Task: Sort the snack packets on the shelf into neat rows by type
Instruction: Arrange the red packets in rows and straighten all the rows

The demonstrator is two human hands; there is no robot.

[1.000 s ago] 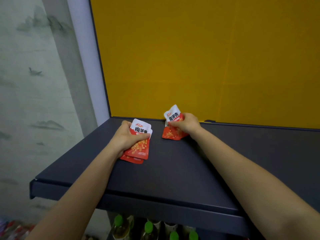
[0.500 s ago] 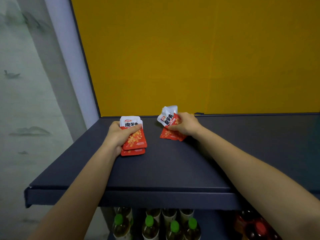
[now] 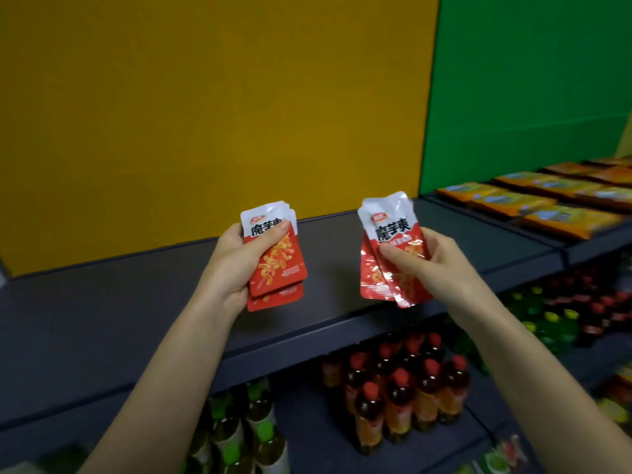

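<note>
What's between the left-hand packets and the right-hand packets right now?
Nothing held or lying there: the head view shows only bare shelf between the left-hand packets and right-hand packets.

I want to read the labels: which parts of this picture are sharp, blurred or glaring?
Head view: red packets in the left hand and right hand are sharp, with glare on white tops; orange packets at right and bottles below are blurred.

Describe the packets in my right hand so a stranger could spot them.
Look above the dark shelf in front of the yellow panel. The right hand's red-and-white bunch is fanned, shiny edges splayed, unlike the left hand's squarer stack.
</note>
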